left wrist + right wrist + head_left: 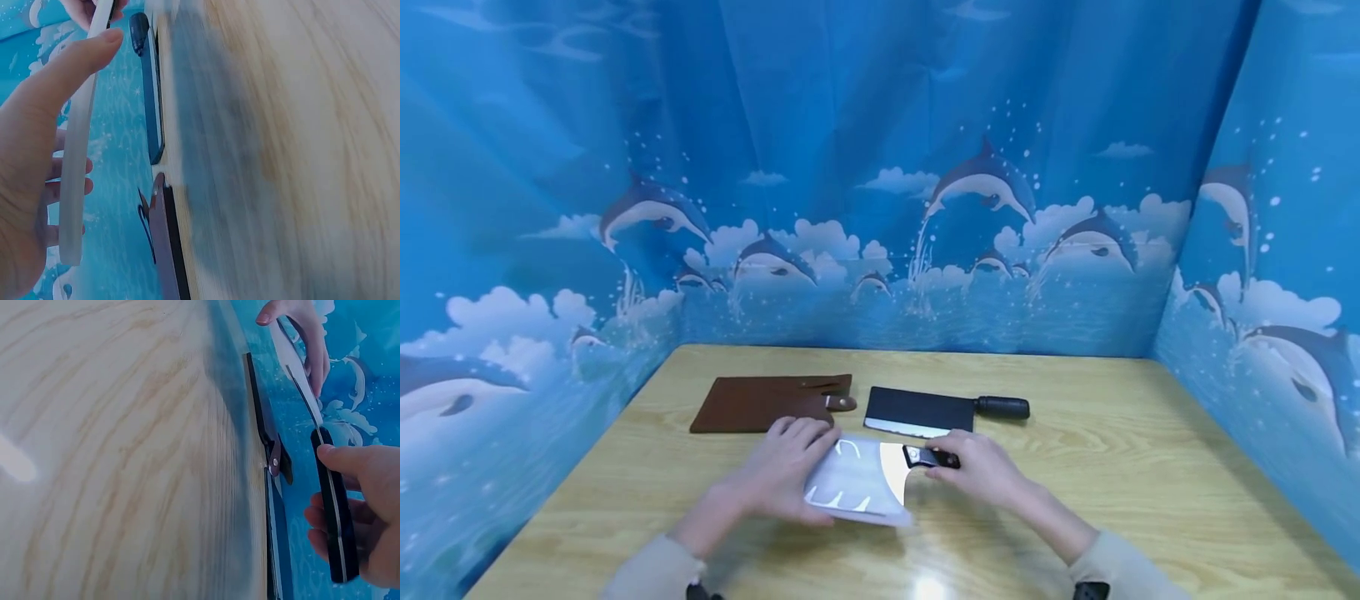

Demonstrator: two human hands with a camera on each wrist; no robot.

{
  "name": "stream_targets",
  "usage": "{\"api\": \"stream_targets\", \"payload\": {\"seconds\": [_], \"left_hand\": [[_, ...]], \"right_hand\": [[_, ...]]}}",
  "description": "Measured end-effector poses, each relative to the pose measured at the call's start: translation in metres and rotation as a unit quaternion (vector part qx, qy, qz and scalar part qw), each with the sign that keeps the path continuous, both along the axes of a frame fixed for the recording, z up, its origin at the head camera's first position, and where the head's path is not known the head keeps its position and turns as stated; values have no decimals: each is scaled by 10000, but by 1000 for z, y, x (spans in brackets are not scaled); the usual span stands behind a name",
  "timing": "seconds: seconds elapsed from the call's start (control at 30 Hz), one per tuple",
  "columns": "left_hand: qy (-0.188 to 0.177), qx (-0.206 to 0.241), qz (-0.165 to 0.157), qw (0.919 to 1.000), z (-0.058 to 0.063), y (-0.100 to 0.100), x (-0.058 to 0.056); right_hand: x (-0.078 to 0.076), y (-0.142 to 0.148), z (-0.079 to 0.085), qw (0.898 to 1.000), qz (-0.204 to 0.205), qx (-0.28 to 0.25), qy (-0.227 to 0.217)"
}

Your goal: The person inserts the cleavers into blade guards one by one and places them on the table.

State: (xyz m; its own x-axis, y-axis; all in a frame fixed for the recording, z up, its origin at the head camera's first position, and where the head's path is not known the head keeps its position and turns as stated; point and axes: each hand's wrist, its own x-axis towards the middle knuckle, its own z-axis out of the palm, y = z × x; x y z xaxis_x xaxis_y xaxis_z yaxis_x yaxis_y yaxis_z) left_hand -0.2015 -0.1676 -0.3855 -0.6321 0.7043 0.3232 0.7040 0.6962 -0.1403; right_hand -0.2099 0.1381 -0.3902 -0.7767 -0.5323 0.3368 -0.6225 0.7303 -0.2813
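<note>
Booth: dolphin curtains [835,83], wooden table [1150,467]

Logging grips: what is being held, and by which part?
One knife: the right hand grips its black handle; the left hand holds the pale sleeve over its blade.

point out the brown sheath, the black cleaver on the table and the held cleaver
brown sheath [760,404], head view: its flat upper face
black cleaver [919,407], head view: dark part of its blade
held cleaver [337,519], right wrist view: its black handle

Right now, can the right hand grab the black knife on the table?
Probably not: the right hand is busy gripping the sheathed cleaver's handle, though the black knife's handle lies just beyond with nothing over it.
</note>
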Motion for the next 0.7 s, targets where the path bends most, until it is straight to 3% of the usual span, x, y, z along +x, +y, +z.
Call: {"api": "stream_targets", "payload": {"seconds": [0.17,0.3,0.5,0.7], "left_hand": [[-267,-59,144,9995,-1,-8,2],[-820,-205,203,9962,-1,-8,3],[-1817,-477,518,9808,-5,-3,2],[-2308,-628,689,9685,-14,1,-1]], "right_hand": [[-1,6,-2,9990,52,-251,-379],[-3,9,-7,9969,247,-384,-633],[-5,4,-17,9921,130,-438,-1171],[-5,2,-25,9876,63,-529,-1478]]}}
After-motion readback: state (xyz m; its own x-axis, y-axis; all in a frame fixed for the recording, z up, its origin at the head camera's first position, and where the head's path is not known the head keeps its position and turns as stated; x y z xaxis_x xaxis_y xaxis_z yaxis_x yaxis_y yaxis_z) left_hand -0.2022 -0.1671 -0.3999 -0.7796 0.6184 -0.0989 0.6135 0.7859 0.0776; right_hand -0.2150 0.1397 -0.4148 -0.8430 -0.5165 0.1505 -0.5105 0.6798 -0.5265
